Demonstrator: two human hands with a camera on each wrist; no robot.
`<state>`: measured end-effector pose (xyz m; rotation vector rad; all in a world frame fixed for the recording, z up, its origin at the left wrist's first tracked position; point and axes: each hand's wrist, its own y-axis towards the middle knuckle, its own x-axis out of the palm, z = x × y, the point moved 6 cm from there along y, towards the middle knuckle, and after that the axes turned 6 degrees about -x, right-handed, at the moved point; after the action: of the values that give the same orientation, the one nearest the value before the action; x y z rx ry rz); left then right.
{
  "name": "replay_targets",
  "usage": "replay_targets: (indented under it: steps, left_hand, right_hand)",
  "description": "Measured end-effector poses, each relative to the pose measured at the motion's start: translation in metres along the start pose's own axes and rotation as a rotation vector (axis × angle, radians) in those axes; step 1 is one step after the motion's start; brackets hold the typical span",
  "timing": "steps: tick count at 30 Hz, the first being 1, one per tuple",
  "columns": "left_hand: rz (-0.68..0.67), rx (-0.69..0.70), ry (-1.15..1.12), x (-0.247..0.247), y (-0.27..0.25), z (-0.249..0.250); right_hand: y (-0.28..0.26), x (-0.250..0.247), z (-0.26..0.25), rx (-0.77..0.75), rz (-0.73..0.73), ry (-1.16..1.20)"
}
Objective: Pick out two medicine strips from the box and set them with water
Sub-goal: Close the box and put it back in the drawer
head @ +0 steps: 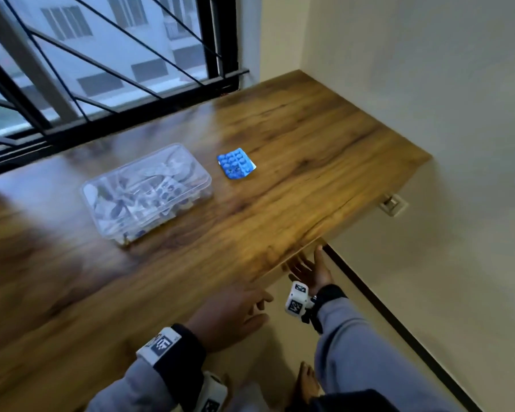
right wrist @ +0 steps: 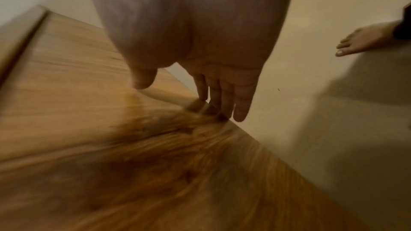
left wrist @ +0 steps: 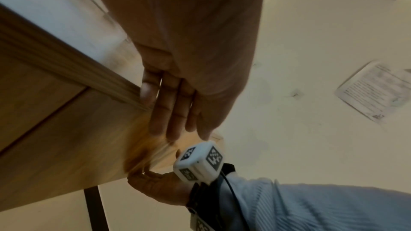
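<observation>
A clear plastic box [head: 147, 194] with its lid on holds several medicine strips and sits on the wooden table [head: 309, 138]. One blue medicine strip [head: 236, 163] lies on the table just right of the box. My left hand [head: 229, 316] is at the table's front edge, fingers [left wrist: 170, 111] straight and holding nothing. My right hand [head: 309, 270] is below the edge, palm up and empty, its fingers [right wrist: 222, 97] reaching the underside. No water shows in any view.
A window with black bars [head: 72, 84] runs behind the table, and a cream wall [head: 428, 84] closes off its right end. A wall socket [head: 394, 204] sits under the table's right corner. My bare foot [right wrist: 364, 39] stands on the floor.
</observation>
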<state>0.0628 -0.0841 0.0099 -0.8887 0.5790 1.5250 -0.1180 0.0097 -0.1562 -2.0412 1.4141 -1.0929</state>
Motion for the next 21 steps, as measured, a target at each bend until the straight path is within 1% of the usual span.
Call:
replay_targets:
  steps: [2, 4, 6, 8, 10, 13, 16, 19, 21]
  left_hand:
    - [-0.016, -0.047, 0.024, 0.004, 0.001, 0.004]
    - [0.011, -0.077, 0.037, 0.006, 0.001, 0.008]
    - [0.048, -0.071, 0.047, 0.006, 0.001, 0.011]
    - [0.063, -0.076, 0.043, 0.004, 0.003, 0.016]
    - [0.048, -0.105, 0.031, 0.002, 0.005, 0.021]
    - [0.0, -0.138, -0.018, 0.001, 0.009, 0.025]
    - [-0.07, -0.184, -0.07, 0.008, 0.014, 0.025]
    - [-0.202, -0.226, -0.109, 0.024, 0.022, 0.028]
    - [-0.276, -0.237, -0.122, 0.035, 0.027, 0.032]
  right_hand:
    - [0.006, 0.0, 0.0, 0.003, -0.001, 0.043]
    - [0.009, -0.001, 0.0, 0.016, -0.02, 0.111]
    - [0.011, -0.002, -0.001, 0.027, -0.056, 0.162]
    - [0.01, -0.006, -0.003, 0.027, -0.088, 0.168]
    - [0.008, -0.013, -0.003, 0.018, -0.094, 0.127]
    - [-0.008, -0.033, -0.003, 0.033, -0.092, 0.093]
    - [-0.022, -0.067, -0.004, 0.052, -0.11, 0.042]
    - [-0.043, -0.107, -0.016, 0.018, -0.084, -0.123]
    - [-0.06, -0.128, -0.029, -0.048, -0.055, -0.222]
